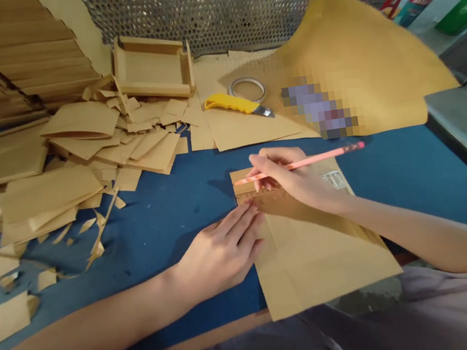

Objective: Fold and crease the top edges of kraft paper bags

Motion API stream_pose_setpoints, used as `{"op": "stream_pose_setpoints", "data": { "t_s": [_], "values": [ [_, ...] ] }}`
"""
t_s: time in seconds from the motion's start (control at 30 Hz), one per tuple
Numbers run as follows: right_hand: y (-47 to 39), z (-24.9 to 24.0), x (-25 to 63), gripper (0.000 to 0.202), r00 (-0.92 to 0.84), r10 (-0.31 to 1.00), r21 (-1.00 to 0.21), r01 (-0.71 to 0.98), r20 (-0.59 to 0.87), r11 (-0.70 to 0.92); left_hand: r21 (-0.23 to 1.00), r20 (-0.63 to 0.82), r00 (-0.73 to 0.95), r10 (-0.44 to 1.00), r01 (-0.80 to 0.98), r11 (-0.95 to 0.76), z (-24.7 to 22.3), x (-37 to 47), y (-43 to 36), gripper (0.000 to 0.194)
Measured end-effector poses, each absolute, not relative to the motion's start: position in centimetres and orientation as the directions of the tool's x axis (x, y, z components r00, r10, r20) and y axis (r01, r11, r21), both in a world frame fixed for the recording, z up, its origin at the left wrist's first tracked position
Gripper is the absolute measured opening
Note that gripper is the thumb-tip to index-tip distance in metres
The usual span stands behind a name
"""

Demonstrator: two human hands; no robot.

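Note:
My right hand is closed around a pink pencil, its point over the far left corner of a brown paper sheet. A see-through ruler lies across the sheet near its far edge, partly covered by my hands. The fingers of my left hand are stretched out, their tips pressing on the ruler's left end. A small pale printed label shows on the sheet beside my right wrist. The sheet's near edge hangs past the table edge.
Brown paper scraps cover the left of the blue table. Behind are an open cardboard tray, a yellow utility knife, a tape roll and a large curled brown sheet. Stacked cardboard stands at the left.

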State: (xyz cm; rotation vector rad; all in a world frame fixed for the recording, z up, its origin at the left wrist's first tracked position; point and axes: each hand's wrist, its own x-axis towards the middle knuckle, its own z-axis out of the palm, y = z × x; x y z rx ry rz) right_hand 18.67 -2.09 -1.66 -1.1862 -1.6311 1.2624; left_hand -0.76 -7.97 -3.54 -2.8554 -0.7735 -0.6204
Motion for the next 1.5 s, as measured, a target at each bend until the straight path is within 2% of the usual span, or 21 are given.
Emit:
{"op": "stream_pose_setpoints", "data": {
  "t_s": [0.13,0.57,0.8,1.1,1.5],
  "values": [
    [-2.1,-2.3,18.9,0.046,-0.25,0.968,-0.985,0.168,-0.002,0.041,0.007,0.387,0.797,0.464,0.5,-0.866,-3.4,-0.9,-8.0,0.032],
    [-2.3,-2.7,18.8,0.047,-0.236,0.971,-0.967,0.24,0.031,0.089,0.01,0.399,0.791,0.463,0.502,-0.865,-3.4,-0.8,-8.0,0.031],
    [-2.5,-1.4,18.5,0.049,-0.25,0.968,-0.939,0.335,-0.004,0.083,0.018,0.417,0.785,0.458,0.497,-0.868,-3.4,-0.7,-8.0,0.03],
    [-2.6,-0.9,18.3,0.054,-0.245,0.969,-0.93,0.358,-0.011,0.08,0.003,0.41,0.789,0.458,0.501,-0.865,-3.5,-0.8,-7.9,0.031],
    [-2.4,-2.6,18.6,0.052,-0.235,0.971,-0.955,0.276,0.046,0.112,0.003,0.428,0.785,0.447,0.494,-0.87,-3.6,-0.8,-7.9,0.031]
  ]
}}
